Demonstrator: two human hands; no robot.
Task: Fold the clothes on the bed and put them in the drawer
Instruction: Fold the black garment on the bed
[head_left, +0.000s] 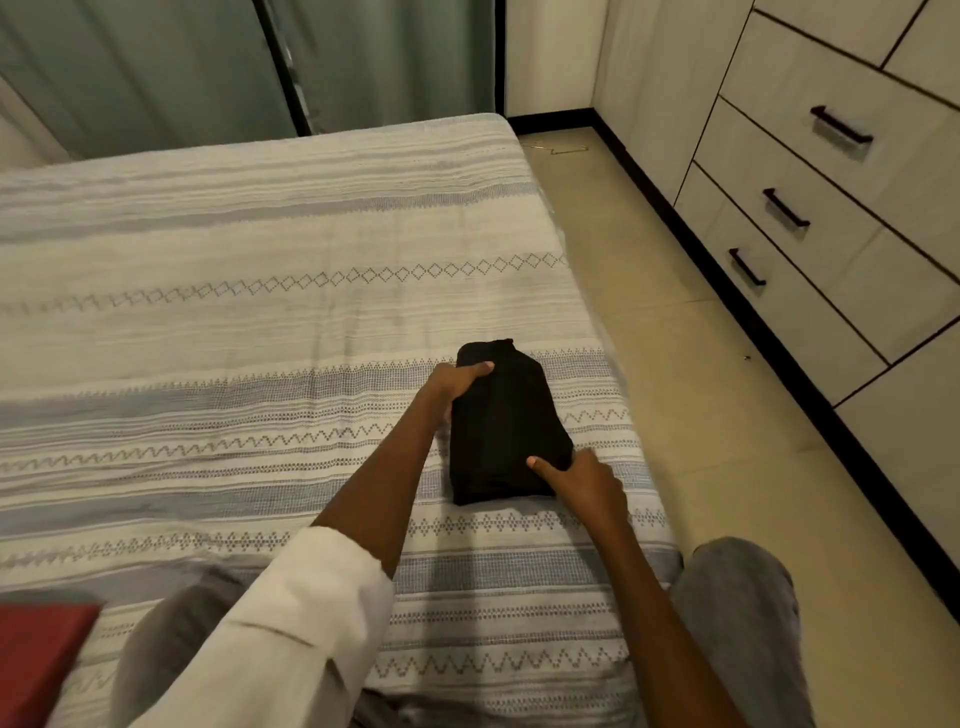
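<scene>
Folded garment (506, 426): solid black, no pattern. Bedspread (260, 312): white ground with grey-blue horizontal bands, one row of outlined diamonds, several zigzag lines. Curtain (156, 67), far left: muted grey-green. Drawer fronts (810, 218), right: pale off-white with dark handles (785, 208) and dark seams. Floor (727, 415): beige tile. Skirting: black. Sleeve (291, 613), near: white. Cloth (36, 660), near left: red. Trousers (737, 597): grey.

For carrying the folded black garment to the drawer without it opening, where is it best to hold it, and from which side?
Grip the folded black garment at its two short ends, from the far-left and near-right sides, thumbs on top, as the left hand and right hand sit now. It is a compact oblong bundle lying flat on the bed, so holding both ends probably keeps the layers together.
</scene>
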